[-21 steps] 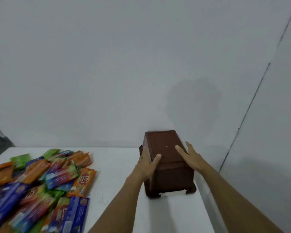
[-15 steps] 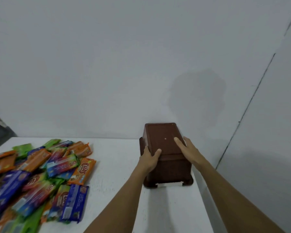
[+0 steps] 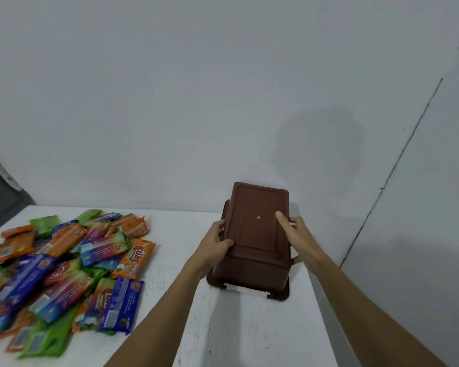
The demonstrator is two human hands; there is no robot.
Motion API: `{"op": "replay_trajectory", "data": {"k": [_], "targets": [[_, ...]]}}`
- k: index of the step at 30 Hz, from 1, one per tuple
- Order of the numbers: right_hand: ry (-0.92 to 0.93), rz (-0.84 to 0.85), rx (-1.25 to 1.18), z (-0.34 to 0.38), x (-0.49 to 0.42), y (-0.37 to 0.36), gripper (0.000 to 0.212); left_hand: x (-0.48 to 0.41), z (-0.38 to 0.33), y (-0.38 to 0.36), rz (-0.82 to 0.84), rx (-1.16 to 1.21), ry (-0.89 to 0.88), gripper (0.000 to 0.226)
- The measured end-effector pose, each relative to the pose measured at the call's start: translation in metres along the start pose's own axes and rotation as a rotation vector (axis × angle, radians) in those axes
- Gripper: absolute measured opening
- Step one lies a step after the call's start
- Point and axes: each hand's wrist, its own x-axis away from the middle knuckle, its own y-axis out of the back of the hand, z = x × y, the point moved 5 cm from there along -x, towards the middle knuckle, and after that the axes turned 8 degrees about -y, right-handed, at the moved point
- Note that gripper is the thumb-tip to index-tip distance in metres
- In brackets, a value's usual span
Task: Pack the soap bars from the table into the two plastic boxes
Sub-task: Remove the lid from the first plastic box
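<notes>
Head view: the upside-down brown box (image 3: 257, 239) sits lower centre-right on the table (image 3: 249, 327). Your left hand (image 3: 215, 245) and right hand (image 3: 294, 234) clamp its sides, fingers (image 3: 282, 218) grasping it. Soap bars (image 3: 64, 266) are heaped lower left, none packed. Lift it evenly, flip it open side up and park it beside the pile, away from the table's right-hand edge.

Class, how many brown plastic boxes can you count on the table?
1 brown plastic box, upside down near the table's right edge, gripped between the left hand and right hand. Another could be nested under it, hidden.
</notes>
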Motion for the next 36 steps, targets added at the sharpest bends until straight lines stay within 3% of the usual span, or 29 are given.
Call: {"op": "replay_trajectory", "data": {"k": [5,9,14,16,19,24,27,36], "targets": [[0.073,-0.019,-0.179,0.023,0.010,-0.005,0.068,0.008,-0.018,0.016,-0.060,0.041,-0.065,0.049],[0.092,0.025,-0.246,0.044,0.021,-0.011,0.087,0.006,-0.032,0.033,-0.137,0.080,-0.114,0.044],[0.097,0.085,-0.278,0.060,0.033,-0.026,0.045,-0.002,-0.043,0.055,-0.123,0.122,-0.178,0.049],[0.129,0.088,-0.309,0.065,0.036,-0.034,0.037,0.004,-0.045,0.063,-0.141,0.191,-0.160,0.044],[0.130,0.091,-0.385,0.072,0.034,-0.043,0.056,0.011,-0.048,0.071,-0.134,0.291,-0.118,0.038],[0.083,0.024,-0.450,0.079,0.023,-0.044,0.061,0.002,-0.037,0.101,-0.197,0.396,-0.022,0.070],[0.050,0.006,-0.437,0.080,0.019,-0.047,0.071,-0.003,-0.038,0.108,-0.151,0.368,-0.014,0.062],[0.038,-0.056,-0.445,0.079,0.026,-0.050,0.065,-0.010,-0.043,0.122,-0.001,0.380,-0.119,0.027]]}}
